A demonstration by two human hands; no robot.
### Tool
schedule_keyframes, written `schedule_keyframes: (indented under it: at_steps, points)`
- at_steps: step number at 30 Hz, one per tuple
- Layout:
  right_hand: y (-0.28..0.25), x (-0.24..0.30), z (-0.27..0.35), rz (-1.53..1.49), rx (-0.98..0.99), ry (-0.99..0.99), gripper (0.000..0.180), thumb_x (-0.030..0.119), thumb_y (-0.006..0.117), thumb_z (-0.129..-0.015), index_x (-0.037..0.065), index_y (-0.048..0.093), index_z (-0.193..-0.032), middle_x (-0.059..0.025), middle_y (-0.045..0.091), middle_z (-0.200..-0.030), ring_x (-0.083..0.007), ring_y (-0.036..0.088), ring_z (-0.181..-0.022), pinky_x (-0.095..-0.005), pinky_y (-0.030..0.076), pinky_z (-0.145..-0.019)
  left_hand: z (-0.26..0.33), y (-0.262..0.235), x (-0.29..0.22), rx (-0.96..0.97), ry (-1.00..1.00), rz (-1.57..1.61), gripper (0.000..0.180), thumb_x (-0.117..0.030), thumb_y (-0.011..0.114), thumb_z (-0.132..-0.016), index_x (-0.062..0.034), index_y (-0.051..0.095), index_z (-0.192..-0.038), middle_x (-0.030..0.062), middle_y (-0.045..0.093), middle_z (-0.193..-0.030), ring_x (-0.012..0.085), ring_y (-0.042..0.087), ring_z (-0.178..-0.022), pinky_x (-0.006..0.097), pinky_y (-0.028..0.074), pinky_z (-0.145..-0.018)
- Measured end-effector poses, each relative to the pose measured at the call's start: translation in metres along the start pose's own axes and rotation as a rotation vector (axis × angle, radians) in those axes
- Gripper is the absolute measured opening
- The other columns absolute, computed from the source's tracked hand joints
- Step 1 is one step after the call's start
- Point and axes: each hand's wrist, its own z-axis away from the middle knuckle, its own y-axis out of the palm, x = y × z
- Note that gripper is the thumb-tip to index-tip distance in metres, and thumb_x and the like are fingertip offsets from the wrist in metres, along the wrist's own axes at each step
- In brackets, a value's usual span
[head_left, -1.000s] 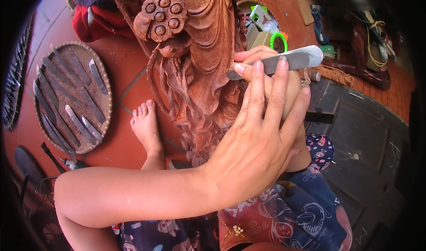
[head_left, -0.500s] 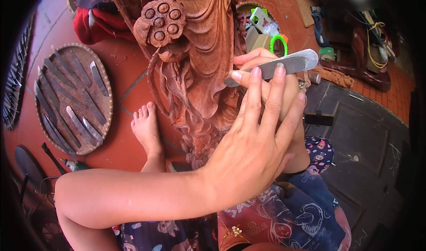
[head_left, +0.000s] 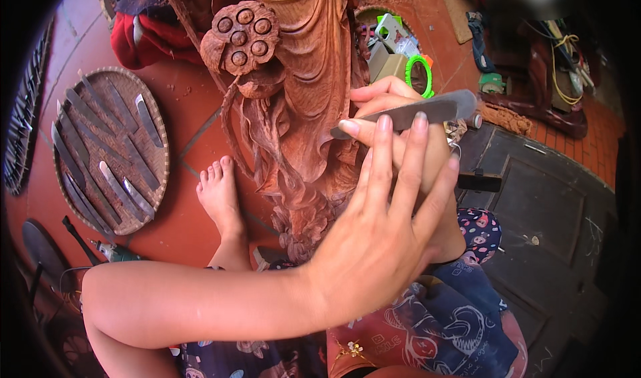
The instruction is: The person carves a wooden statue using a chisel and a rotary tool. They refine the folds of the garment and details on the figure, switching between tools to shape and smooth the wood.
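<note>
Carved wooden figure [head_left: 314, 64], upper middle of the frame, a flat blade held at its right side

On the figure's left a seed pod [head_left: 244, 36] is carved; farther right, folds of drapery are cut. By the right edge of the folds the narrow end of the grey blade [head_left: 402, 116] is placed, though whether wood is touched there cannot be told. Two outstretched fingertips of the left hand [head_left: 374, 234] are laid on the blade, its fingers spread. The blade is gripped by the right hand [head_left: 434, 141], partly hidden, with a thumb, apparently the right one, set near the narrow end. For good control, it is judged, pressure is best shared between both hands, strokes made short and light, and the thumb held clear of the edge.

At the left of the frame a woven tray [head_left: 165, 167] of loose blades is set on red floor tiles [head_left: 193, 91], crossed by grey joints. A red cloth [head_left: 147, 41] is bunched at upper left; a bare foot [head_left: 220, 191] is planted between tray and figure. Past the figure, a green ring [head_left: 408, 71] is seen among small items. At the right, a dark panelled board [head_left: 554, 244] is marked with pale scratches.
</note>
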Motion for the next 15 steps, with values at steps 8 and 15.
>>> schedule_keyframes:
  at_steps: [8, 15]
  points:
    - [-0.002, 0.007, -0.004, -0.046, -0.008, 0.096, 0.015, 0.010, 0.081, -0.083, -0.001, 0.072, -0.086, -0.0124, 0.069, -0.102, -0.0179, 0.065, -0.089, -0.0301, 0.053, -0.075, 0.001, 0.005, 0.000, -0.009, 0.040, -0.077, 0.079, -0.035, 0.066, -0.090, 0.0044, 0.039, -0.153, 0.0405, 0.023, -0.158, 0.0619, 0.025, -0.144, 0.058, 0.029, -0.120]
    - [-0.009, 0.020, -0.006, 0.017, 0.095, 0.134, 0.014, 0.009, 0.080, -0.083, -0.002, 0.073, -0.087, -0.0123, 0.069, -0.097, -0.0175, 0.066, -0.093, -0.0306, 0.053, -0.078, -0.004, 0.010, 0.006, -0.053, 0.043, -0.064, 0.077, -0.036, 0.064, -0.091, 0.0044, 0.040, -0.152, 0.0404, 0.025, -0.157, 0.0617, 0.028, -0.144, 0.059, 0.029, -0.119]
